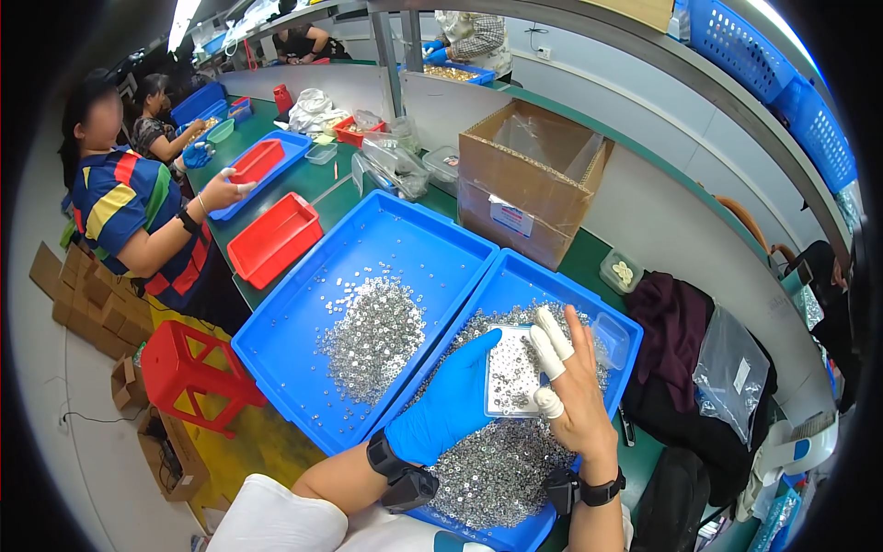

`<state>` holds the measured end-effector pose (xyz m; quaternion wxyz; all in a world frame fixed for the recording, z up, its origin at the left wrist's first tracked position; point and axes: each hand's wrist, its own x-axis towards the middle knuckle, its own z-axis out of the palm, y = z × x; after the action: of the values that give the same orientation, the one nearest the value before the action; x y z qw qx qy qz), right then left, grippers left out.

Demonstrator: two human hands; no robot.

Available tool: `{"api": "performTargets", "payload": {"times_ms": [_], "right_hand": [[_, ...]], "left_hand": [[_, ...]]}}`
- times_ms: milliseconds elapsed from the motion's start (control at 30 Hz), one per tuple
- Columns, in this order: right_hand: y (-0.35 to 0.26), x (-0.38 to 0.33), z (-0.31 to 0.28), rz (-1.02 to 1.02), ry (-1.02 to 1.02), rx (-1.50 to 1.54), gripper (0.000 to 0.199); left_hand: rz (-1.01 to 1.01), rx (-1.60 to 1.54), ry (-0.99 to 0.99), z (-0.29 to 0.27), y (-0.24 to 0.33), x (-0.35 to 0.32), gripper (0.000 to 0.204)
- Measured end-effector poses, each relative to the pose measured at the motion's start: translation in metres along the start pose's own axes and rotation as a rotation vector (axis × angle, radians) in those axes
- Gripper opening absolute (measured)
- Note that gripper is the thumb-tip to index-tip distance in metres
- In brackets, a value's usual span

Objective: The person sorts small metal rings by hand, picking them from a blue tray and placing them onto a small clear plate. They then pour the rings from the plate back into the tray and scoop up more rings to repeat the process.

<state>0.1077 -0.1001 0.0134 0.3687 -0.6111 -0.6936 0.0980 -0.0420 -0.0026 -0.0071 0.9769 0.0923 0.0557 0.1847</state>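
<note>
While both hands [515,386] grip it, the clear tray [511,370] (holding silvery bits) sits between them.

Bright, even overhead light; ceiling strip [184,20] blows out top left. Soft short shadows only. Glints off the metal parts [372,336]. Heavy fisheye: edges bend, corners black. Centre sharp, rim slightly soft.

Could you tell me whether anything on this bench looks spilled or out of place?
Nothing stands out: the small silvery parts lie heaped inside the blue trays, none on the green bench.
</note>
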Motion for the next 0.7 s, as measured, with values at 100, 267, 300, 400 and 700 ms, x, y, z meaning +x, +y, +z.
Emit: {"api": "performTargets", "payload": {"times_ms": [100,267,300,400,700], "right_hand": [[-0.0006,0.0017,0.0006,-0.008,-0.081,-0.233,0.057],[-0.0004,0.0028,0.0016,-0.002,-0.089,-0.289,0.056],[-0.0002,0.0027,0.0016,-0.004,-0.088,-0.294,0.056],[0.0001,0.0024,0.0015,-0.005,-0.087,-0.303,0.056],[0.0003,0.003,0.0004,0.002,-0.061,-0.27,0.054]], "left_hand": [[0.024,0.03,0.077,-0.0015,0.0003,0.0003,0.047],[0.033,0.078,0.091,-0.0015,0.001,0.0009,0.047],[0.027,0.074,0.087,-0.0018,0.0008,0.0012,0.047],[0.013,0.067,0.079,-0.0031,0.0,0.0019,0.046],[-0.018,0.029,0.064,-0.0075,-0.0033,0.0044,0.045]]}}
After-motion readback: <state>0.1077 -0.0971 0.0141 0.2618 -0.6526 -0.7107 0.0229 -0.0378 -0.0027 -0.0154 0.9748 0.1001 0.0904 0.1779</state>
